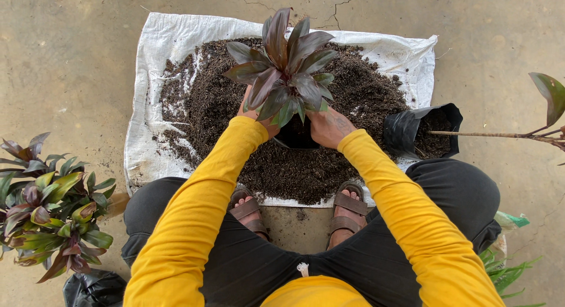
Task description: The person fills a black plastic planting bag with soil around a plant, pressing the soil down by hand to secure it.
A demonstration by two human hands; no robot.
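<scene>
The dark purple-leaved plant (pixel 288 66) is already seated in the black plastic grow bag (pixel 296 136) on the soil-covered white sack (pixel 170 36). The bag is clasped by the left hand (pixel 256 113) and right hand (pixel 329 126); whether filling is complete cannot be told.

The plant (pixel 286 66) has broad, dark purple-red leaves with some green near the base and stands upright. Its roots sit in a black grow bag (pixel 296 136), which rests on a heap of dark soil (pixel 365 95).
</scene>
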